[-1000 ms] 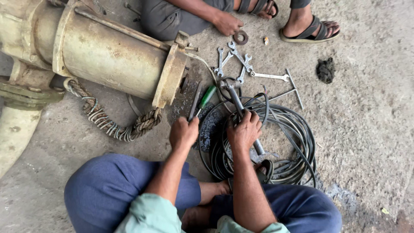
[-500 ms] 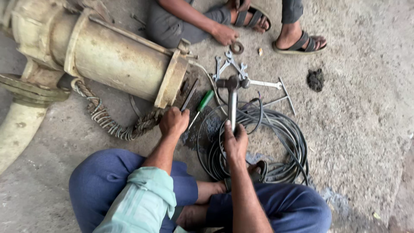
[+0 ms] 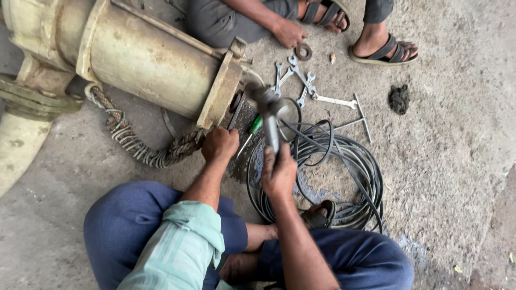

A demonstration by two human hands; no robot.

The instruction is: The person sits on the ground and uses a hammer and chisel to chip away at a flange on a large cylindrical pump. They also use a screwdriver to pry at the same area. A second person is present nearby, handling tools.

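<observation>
My left hand is a closed fist on a dark flat metal bar whose tip rests against the flange of a big cream-coloured metal housing. My right hand grips the handle of a hammer. The handle points away from me, and the blurred hammer head is close to the flange, just right of the bar. A green-handled screwdriver lies on the ground between my hands.
A coil of black cable lies to the right of my hands, with several wrenches and a T-handle tool beyond it. Thick rope trails under the housing. Another person's hand, metal ring and sandalled feet are at the top.
My right hand has lifted the hammer off the cable coil and swung its head up and left toward the flange. My left hand stays at the flange.
</observation>
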